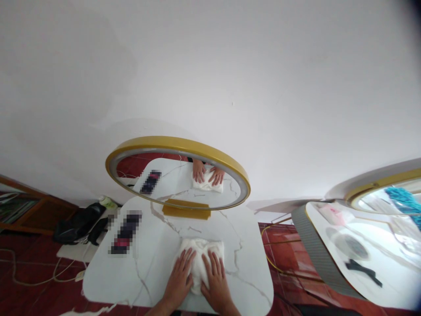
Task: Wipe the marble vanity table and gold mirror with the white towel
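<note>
A folded white cloth [198, 275] lies on the marble-patterned white table [151, 267], near its front edge. My left hand [180, 274] rests flat on the cloth's left part, fingers stretched forward. On the right part lies my right hand [215, 276], palm down with its fingers spread. Part of the cloth is hidden under both hands. Just behind the cloth, a small thin hairpin-like piece [194, 230] sits on the tabletop. The gold-rimmed oval mirror [184, 145] at the table's back reflects both hands and the cloth.
A blurred dark item [125, 232] lies on the table's left side. A second white table [332, 245] with a black strip [363, 272] and another mirror [371, 188] stands to the right. A black bag [77, 221] and cables [59, 276] are at left by the red tiled floor.
</note>
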The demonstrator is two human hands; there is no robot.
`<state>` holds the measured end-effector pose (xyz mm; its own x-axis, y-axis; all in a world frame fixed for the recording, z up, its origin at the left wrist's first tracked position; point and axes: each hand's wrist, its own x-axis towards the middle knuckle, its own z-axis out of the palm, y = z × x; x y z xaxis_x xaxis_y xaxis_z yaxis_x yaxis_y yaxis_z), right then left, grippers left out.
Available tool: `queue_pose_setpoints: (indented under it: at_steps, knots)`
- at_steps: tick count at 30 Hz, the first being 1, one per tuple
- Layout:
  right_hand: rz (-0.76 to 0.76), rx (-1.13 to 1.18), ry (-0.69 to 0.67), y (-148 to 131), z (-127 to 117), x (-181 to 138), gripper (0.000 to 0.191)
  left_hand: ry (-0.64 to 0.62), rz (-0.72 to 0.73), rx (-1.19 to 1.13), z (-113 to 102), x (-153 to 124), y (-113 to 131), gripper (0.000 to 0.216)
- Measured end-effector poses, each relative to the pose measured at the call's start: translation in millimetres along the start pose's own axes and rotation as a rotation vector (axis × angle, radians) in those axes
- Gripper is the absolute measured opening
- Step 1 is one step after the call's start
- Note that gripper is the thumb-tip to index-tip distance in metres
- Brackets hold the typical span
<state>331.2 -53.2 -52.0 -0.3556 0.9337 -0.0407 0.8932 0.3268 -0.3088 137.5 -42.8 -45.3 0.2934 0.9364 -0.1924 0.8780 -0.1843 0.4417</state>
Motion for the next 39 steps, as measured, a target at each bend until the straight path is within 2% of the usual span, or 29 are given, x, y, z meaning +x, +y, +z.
queue_pose_setpoints:
  at_steps: [10,16,22,31,39]
  knots:
    - [0.024,0.022,0.040,19.1,-15.7,62.2,0.080,0.034,0.040,0.019,-15.8,66.9,-12.1,0.079]
    - [0.021,0.009,0.055,27.2,-19.2,84.0,0.079,0.056,0.031,0.036,-20.5,89.9,-14.0,0.078]
    - [0.003,0.001,0.064,29.9,-18.9,87.3,0.080,0.080,0.024,0.034,-22.7,91.6,-12.5,0.074]
    - [0.055,-0.003,0.088,22.4,-12.4,85.6,0.079,0.109,0.053,-0.007,-25.2,84.7,-11.3,0.071]
    - [0.114,-0.011,0.086,1.8,-5.0,71.5,0.079,0.101,0.082,-0.042,-23.0,62.1,-21.0,0.075]
